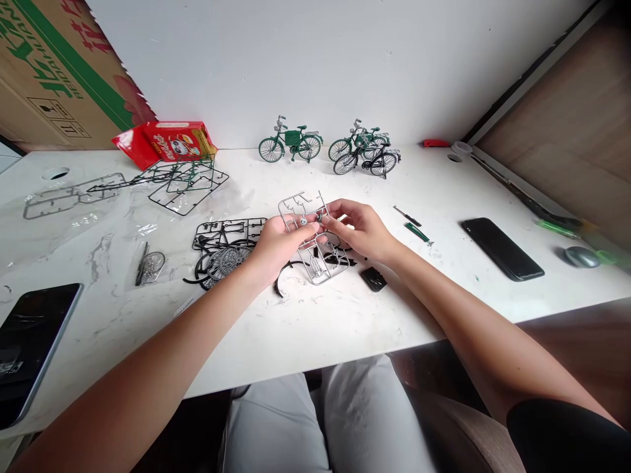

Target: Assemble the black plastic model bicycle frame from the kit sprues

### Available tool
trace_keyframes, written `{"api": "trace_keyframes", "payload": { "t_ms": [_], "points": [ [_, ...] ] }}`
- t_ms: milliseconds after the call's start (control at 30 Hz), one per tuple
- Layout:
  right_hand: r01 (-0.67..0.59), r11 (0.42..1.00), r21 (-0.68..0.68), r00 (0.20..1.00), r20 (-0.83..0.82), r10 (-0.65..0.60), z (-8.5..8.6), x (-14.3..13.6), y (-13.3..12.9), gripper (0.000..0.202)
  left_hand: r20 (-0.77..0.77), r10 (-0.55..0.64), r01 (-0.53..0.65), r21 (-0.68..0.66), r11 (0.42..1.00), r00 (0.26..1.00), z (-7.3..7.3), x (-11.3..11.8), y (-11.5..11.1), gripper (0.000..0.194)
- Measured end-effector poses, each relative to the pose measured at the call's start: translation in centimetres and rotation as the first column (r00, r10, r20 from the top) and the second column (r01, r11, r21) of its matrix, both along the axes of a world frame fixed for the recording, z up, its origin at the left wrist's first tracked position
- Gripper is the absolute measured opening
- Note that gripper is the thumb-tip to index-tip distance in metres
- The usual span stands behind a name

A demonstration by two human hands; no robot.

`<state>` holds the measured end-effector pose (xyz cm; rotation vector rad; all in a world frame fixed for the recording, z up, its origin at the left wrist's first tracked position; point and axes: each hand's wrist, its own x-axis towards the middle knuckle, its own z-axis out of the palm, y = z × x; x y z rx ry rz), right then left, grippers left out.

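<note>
Hands (363, 230) grip a silver parts frame (317, 266) above the white table (315, 332), inside its front edge (217, 387).

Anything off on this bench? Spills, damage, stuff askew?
Nothing looks spilled. The red carton at back left sits askew to the white wall, and the white tabletop is smudged, so it looks dirty. Model bicycles stand upright. Damage to the silver sprue being held is too fine to judge.
</note>
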<state>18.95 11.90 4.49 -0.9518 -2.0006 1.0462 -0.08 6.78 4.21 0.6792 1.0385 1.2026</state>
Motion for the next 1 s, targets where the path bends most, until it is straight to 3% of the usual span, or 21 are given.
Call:
{"api": "trace_keyframes", "payload": {
  "t_ms": [200, 567, 1000],
  "points": [
    [-0.008, 1.000, 0.003, 1.000, 0.008, 0.008, 0.09, 0.00, -0.08, 0.035, -0.012, -0.067, 0.067, 0.012, 0.998, 0.998, -0.55, -0.04, 0.12, 0.018],
    [-0.053, 0.998, 0.024, 0.999, 0.008, 0.053, 0.07, 0.20, 0.02, 0.035, -0.017, -0.060, 0.059, -0.025, 0.998, 0.998, -0.07, -0.03, 0.02, 0.019],
    [-0.072, 0.997, 0.040, 0.997, 0.016, 0.071, 0.18, 0.34, 0.04, 0.037, -0.012, -0.066, 0.066, 0.029, 0.997, 0.998, -0.12, -0.26, -0.10, 0.026]
  ]
}}
